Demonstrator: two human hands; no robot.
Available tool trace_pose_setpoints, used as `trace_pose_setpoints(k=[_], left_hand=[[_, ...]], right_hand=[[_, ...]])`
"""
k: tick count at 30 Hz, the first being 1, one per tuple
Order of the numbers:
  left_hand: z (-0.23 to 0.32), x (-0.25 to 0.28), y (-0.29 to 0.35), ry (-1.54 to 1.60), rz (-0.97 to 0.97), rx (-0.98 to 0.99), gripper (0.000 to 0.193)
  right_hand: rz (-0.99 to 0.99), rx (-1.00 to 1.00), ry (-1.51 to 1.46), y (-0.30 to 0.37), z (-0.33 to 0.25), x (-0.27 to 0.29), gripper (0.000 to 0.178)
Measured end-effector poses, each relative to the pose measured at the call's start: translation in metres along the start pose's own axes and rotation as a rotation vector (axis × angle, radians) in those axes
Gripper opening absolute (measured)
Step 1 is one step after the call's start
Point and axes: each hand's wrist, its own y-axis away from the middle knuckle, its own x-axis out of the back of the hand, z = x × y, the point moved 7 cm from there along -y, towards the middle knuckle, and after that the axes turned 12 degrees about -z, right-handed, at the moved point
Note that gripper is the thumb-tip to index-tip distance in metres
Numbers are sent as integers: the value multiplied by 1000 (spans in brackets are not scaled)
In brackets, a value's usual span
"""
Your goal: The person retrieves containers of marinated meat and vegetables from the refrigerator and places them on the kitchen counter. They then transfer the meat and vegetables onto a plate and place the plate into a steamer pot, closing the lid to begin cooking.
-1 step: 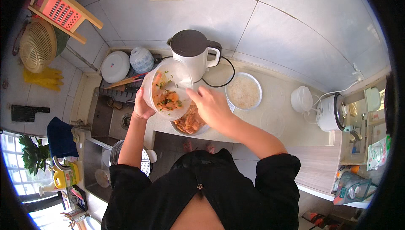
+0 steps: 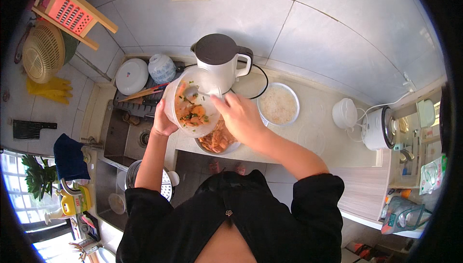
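Note:
My left hand [image 2: 164, 118] grips the left side of a translucent plastic bowl [image 2: 212, 82], tipped so that its inside faces me. Orange pieces with chopped green bits [image 2: 195, 113] lie in its lower part, and sauce smears its wall. My right hand [image 2: 241, 118] is closed at the bowl's right rim, around the handle of a spoon [image 2: 191, 92] whose head reaches inside; the handle is mostly hidden. Beneath the plastic bowl, a dish of orange-brown food pieces [image 2: 218, 140] stands at the counter's front edge, partly covered from view.
Behind the bowl stands a white electric kettle [image 2: 217, 55] with a dark lid. To the right is a round dish of white rice [image 2: 279, 105], with a rice cooker [image 2: 378, 128] farther along. A sink [image 2: 128, 140], a white plate [image 2: 131, 76] and a patterned jar [image 2: 162, 69] lie left.
My right hand has shifted slightly left, and the spoon's head sits farther left against the bowl's inner wall. My left hand and the plastic bowl stay nearly in place.

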Motion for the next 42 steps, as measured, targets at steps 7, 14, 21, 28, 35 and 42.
trace_pose_setpoints(k=[7, 14, 21, 28, 35, 42], left_hand=[[4, -2, -6, -24, 26, 17, 74], [8, -20, -12, -11, 23, 21, 75], [13, -27, -10, -54, 16, -19, 74], [18, -37, -10, -100, 51, -50, 76], [28, -41, -8, -125, 13, -107, 78], [25, -36, -5, 212, 67, -61, 64]], right_hand=[[-199, -17, 166, -10, 6, -10, 24], [-445, -26, -352, 2, 27, -33, 25], [-275, -51, -102, -12, 18, 7, 35], [-329, -54, -116, -4, 14, 13, 41], [-378, -62, -188, 3, 21, 5, 40], [-200, -1, -168, -13, 9, 20, 35]])
